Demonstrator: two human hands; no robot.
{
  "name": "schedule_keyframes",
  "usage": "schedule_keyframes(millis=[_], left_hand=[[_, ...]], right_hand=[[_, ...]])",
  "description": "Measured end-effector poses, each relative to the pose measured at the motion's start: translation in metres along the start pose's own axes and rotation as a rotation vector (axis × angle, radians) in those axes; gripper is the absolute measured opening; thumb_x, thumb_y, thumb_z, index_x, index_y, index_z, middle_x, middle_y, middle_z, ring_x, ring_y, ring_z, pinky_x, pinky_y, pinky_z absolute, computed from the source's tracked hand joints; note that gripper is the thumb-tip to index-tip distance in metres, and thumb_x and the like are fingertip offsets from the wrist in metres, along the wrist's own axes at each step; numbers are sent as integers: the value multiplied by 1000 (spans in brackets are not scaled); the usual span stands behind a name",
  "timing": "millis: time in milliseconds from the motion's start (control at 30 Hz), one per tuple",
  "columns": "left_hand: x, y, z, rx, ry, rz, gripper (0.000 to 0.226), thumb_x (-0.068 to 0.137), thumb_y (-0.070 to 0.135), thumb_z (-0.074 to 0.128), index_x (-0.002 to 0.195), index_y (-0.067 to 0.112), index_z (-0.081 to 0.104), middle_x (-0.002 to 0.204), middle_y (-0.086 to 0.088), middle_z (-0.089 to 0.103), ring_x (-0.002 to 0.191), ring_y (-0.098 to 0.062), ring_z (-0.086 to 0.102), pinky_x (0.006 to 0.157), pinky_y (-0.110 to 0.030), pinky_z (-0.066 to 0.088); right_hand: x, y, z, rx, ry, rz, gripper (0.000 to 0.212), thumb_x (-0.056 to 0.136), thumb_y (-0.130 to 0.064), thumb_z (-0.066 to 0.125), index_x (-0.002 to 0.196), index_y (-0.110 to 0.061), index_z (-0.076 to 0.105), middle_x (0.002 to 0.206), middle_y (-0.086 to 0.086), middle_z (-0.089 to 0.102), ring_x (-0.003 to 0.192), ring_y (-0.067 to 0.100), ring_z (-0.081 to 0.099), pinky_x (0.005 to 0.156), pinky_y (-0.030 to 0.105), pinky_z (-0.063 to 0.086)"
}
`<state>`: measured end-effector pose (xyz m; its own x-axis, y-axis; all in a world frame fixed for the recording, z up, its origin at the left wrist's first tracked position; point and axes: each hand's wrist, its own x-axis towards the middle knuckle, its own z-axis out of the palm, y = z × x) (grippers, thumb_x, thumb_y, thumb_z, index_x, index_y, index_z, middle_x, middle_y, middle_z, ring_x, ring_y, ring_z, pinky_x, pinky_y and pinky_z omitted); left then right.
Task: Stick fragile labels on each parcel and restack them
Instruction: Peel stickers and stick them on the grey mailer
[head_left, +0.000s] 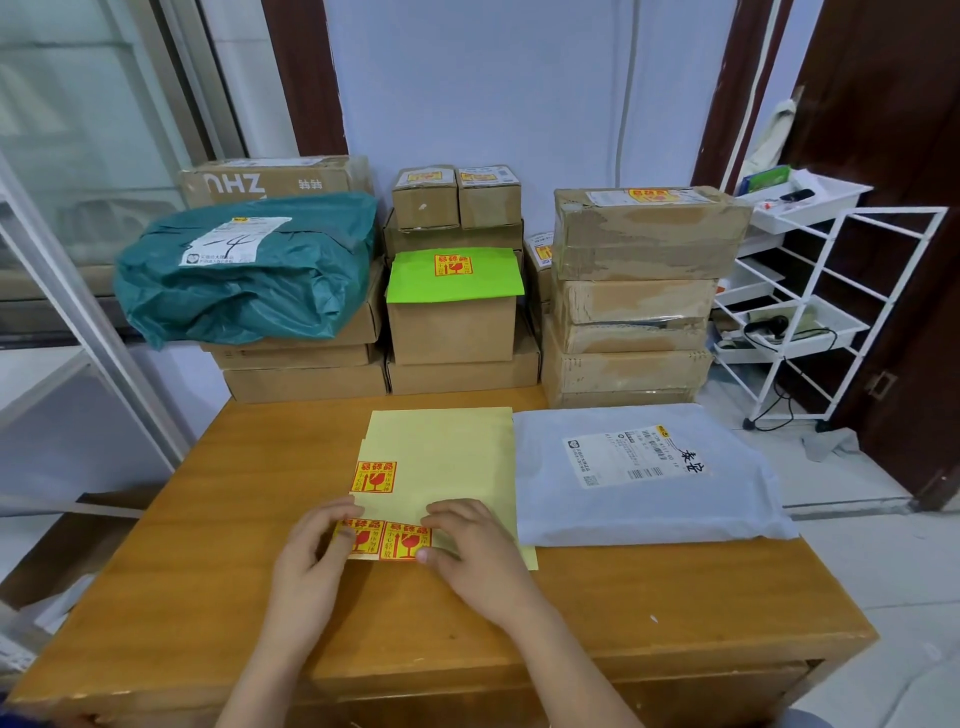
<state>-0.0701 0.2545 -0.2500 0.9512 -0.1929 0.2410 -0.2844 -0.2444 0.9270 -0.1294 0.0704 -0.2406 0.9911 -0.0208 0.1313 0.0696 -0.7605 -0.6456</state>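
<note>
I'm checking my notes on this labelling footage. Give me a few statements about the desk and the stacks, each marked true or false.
1. Both hands, left hand and right hand, rest on the yellow label sheet. True.
2. The grey mailer bag lies left of the sheet. False: it lies to its right.
3. The green-topped box bears a fragile label. True.
4. The teal bag lies on the desk. False: it sits on stacked boxes.

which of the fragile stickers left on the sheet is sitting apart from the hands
The upper fragile sticker, alone at the backing sheet's left edge. The other two sit side by side lower down, under the left hand and right hand.
</note>
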Motion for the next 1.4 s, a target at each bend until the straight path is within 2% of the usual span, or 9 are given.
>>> schedule_keyframes(millis=[100,200,400,567,633,767,900,1067,1400], left_hand=[[-6,3,-6,103,-99,40,27,71,45,60,97,44,65,121,23,56,120,3,42,97,-23,34],[-9,8,-7,175,-148,68,41,61,53,57,102,51,60,121,37,49,118,17,31,95,-9,25],[-8,6,-5,195,-103,73,50,80,1,70,99,47,61,121,26,53,116,17,33,96,-23,29],[-6,2,-4,134,-66,27,28,86,0,63,91,27,69,117,17,59,119,-10,45,100,-37,37],[-4,0,-5,116,-53,18,22,87,8,64,89,30,69,112,20,60,117,-14,48,99,-41,40],[-4,1,-2,51,5,-30,28,91,5,59,83,30,68,110,15,62,110,-14,54,86,-34,46],[-5,7,0,38,33,-53,18,92,4,56,85,17,66,110,8,63,106,-15,56,73,-12,45],[-4,8,0,32,65,-70,17,93,4,55,86,15,67,109,6,64,102,-12,58,71,-15,47],[-6,22,1,-183,181,-115,12,93,2,52,90,6,63,101,7,63,88,-3,57,61,-2,44]], right_hand=[[0,0,1,4,8,7,44,95,-38,53,136,-22,51,142,-11,44,132,6,31,110,25,27],[1,0,0,-2,5,14,44,95,-38,52,136,-23,51,142,-11,43,132,6,31,110,25,27],[0,-1,0,-4,0,17,44,95,-39,52,136,-23,51,141,-12,43,132,6,31,110,25,28],[0,-1,0,-23,-1,8,46,94,-38,54,136,-23,50,142,-12,43,132,6,30,111,26,28],[0,-1,0,-23,-1,5,47,93,-38,56,137,-22,50,142,-11,43,133,6,30,111,25,27],[0,-1,0,-9,4,-2,49,91,-37,60,136,-21,51,142,-11,42,133,6,29,111,24,26],[-1,0,1,-31,2,-7,50,90,-38,60,136,-22,50,143,-11,41,134,6,28,112,24,26],[-1,0,0,-43,1,-13,51,90,-38,60,137,-21,50,143,-11,41,134,6,27,111,24,26],[-3,-3,1,-118,-11,-48,54,89,-43,57,138,-22,47,141,-10,38,133,7,27,109,27,29]])
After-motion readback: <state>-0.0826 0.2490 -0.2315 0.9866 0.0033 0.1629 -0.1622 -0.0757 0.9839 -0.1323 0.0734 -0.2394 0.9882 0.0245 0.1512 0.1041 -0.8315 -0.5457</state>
